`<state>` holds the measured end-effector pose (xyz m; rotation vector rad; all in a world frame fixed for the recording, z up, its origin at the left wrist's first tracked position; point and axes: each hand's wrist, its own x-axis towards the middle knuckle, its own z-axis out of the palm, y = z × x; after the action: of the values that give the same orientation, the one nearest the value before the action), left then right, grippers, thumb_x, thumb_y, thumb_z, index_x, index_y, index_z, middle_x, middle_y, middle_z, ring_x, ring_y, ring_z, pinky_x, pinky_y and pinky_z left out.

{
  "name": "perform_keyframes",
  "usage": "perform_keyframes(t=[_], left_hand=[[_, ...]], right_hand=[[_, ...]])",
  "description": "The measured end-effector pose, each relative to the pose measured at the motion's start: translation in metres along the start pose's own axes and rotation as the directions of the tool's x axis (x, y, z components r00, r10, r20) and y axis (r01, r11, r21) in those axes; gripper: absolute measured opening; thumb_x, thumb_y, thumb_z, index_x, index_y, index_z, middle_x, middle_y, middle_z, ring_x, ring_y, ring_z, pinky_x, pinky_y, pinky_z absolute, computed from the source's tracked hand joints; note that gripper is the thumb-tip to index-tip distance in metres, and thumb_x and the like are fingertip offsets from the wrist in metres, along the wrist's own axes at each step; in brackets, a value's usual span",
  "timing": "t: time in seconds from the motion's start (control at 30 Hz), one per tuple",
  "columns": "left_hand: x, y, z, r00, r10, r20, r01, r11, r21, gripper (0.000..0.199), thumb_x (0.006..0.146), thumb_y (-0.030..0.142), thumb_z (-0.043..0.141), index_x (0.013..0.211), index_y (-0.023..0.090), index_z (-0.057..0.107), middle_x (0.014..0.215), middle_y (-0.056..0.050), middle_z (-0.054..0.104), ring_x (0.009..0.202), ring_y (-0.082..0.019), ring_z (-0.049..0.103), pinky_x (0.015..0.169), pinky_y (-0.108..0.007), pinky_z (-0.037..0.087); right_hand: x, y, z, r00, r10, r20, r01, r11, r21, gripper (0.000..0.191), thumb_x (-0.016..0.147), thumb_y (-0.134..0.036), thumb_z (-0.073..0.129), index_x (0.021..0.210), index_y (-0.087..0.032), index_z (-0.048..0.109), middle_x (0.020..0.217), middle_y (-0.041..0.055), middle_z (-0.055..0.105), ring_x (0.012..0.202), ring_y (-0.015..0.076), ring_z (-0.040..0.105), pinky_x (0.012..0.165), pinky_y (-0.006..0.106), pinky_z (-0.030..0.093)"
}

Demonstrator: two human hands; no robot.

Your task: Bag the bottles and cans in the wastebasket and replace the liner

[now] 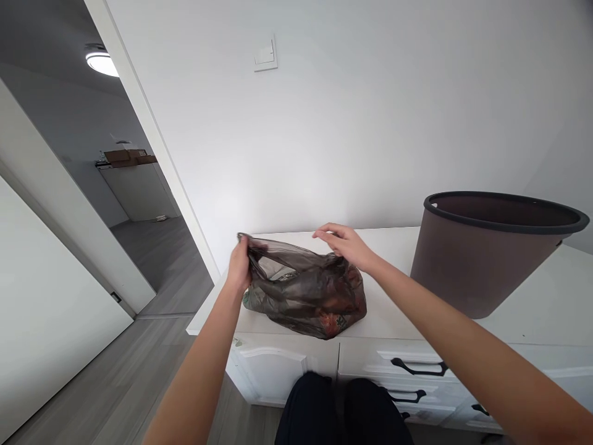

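White surface [393, 243] against pale wall [370, 123], filled dark translucent bag [306, 293] on its left part. Left hand [239, 262] pinches bag's edge; right hand [346, 244] at other side, can't tell if gripping. Brown bin [477, 266] right, grey floor [115, 352] left.
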<state>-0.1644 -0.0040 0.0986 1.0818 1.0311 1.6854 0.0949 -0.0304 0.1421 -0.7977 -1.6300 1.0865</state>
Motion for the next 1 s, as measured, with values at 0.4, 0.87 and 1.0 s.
perform_keyframes(t=[0.4, 0.87, 1.0], left_hand=[[0.006, 0.014, -0.030, 0.994, -0.064, -0.091, 0.020, 0.908, -0.419, 0.037, 0.102, 0.029, 0.036, 0.067, 0.018, 0.042, 0.049, 0.009, 0.028, 0.037, -0.004, 0.027, 0.039, -0.016, 0.029], [-0.008, 0.032, -0.021, 0.999, -0.002, -0.040, -0.006, 0.981, -0.194, 0.036, 0.096, 0.036, 0.051, 0.064, 0.019, 0.047, 0.054, 0.008, 0.023, 0.042, -0.006, 0.026, 0.042, -0.015, 0.034], [-0.017, 0.037, -0.029, 0.999, 0.031, 0.035, -0.028, 0.996, -0.083, 0.036, 0.093, 0.036, 0.055, 0.062, 0.018, 0.049, 0.057, 0.006, 0.027, 0.047, -0.007, 0.029, 0.045, -0.016, 0.038]], right_hand=[[-0.010, 0.034, -0.073, 0.999, -0.031, -0.021, 0.017, 0.878, -0.479, 0.041, 0.078, -0.062, 0.061, 0.085, -0.024, 0.073, 0.066, 0.0000, 0.053, 0.059, 0.0126, 0.038, 0.056, 0.028, 0.027], [0.062, 0.046, 0.158, 0.931, -0.052, 0.361, 0.216, 0.876, -0.430, 0.066, 0.056, -0.044, 0.081, 0.110, -0.017, 0.056, 0.118, 0.0123, 0.060, 0.119, 0.0331, 0.048, 0.097, 0.045, 0.039], [0.064, 0.056, 0.163, 0.908, 0.026, 0.417, 0.051, 0.984, -0.173, 0.054, 0.054, -0.033, 0.080, 0.100, -0.019, 0.054, 0.100, 0.0037, 0.064, 0.097, 0.0247, 0.059, 0.081, 0.036, 0.046]])
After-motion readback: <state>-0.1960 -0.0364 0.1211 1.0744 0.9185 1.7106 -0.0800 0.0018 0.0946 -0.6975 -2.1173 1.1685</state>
